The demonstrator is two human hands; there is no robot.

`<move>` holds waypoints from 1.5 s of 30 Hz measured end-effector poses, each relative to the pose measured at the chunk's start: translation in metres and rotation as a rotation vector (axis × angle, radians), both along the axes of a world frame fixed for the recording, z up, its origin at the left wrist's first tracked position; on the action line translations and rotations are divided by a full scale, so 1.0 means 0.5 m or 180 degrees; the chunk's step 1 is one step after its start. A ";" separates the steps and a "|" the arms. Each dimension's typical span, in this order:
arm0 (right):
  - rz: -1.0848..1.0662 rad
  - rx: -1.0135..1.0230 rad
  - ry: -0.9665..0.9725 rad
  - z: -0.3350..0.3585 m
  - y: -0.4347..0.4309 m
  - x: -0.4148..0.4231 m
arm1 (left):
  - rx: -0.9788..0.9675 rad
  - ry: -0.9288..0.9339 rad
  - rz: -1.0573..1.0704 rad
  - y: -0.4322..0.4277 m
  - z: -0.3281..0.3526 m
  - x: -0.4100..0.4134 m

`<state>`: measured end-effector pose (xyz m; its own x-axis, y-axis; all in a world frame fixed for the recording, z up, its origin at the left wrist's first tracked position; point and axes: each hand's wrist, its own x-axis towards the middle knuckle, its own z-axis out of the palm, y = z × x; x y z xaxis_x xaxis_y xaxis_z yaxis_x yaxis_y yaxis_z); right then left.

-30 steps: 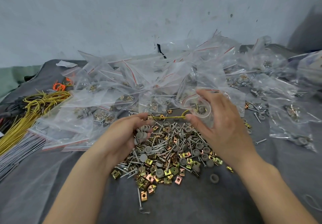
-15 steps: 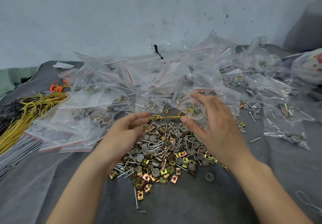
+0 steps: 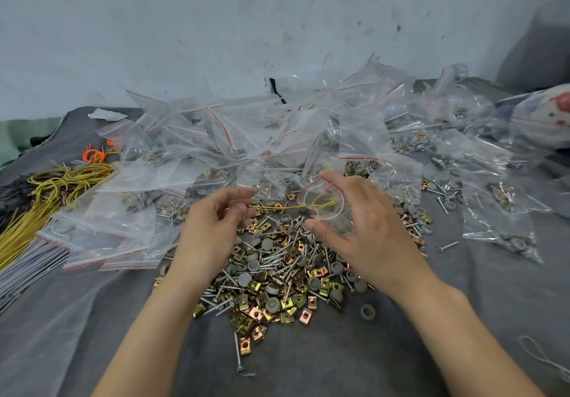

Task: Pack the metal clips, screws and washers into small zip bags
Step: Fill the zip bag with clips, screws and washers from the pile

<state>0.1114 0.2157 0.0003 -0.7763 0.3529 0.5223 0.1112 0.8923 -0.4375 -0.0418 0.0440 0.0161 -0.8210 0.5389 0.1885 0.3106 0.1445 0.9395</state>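
Note:
A heap of brass and copper metal clips, screws and grey washers (image 3: pixel 277 270) lies on the grey cloth (image 3: pixel 308 362) in front of me. My right hand (image 3: pixel 361 230) holds a small clear zip bag (image 3: pixel 328 211) above the far side of the heap, its red-lined mouth held open between thumb and fingers. A thin yellow wire (image 3: pixel 287 207) runs level from the bag's mouth to my left hand (image 3: pixel 212 230), whose curled fingertips pinch its end. My left palm faces down, so what it holds besides the wire is hidden.
Many filled zip bags (image 3: pixel 271 140) are piled behind and to both sides of the heap. A bundle of yellow wires (image 3: pixel 46 199), grey ties (image 3: pixel 24 270) and orange ties (image 3: pixel 95 156) lie at the left. One washer (image 3: pixel 367 311) and a screw (image 3: pixel 237 353) lie loose near me. A wall stands behind.
My left hand, which cupped several grey washers palm-up, has turned palm-down and risen towards the bag; the washers no longer show. The right hand keeps the bag open.

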 end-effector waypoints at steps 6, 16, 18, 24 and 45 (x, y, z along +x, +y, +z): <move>0.0010 0.0011 0.0007 0.001 -0.003 -0.004 | 0.0598 -0.0217 -0.0108 0.015 0.032 0.014; 0.0010 -0.0158 0.0291 -0.001 -0.005 -0.010 | 0.0415 0.0733 -0.0591 0.076 0.088 0.081; 0.0045 -0.0158 0.0333 -0.002 -0.005 -0.010 | 0.0291 0.0861 -0.0703 0.085 0.084 0.090; 0.0012 -0.0227 0.0338 -0.002 0.001 -0.008 | 0.0476 0.1006 -0.0691 0.084 0.087 0.086; -0.0016 -0.0213 0.0260 -0.014 0.018 0.000 | -0.2339 0.1614 -0.0636 -0.002 -0.021 -0.013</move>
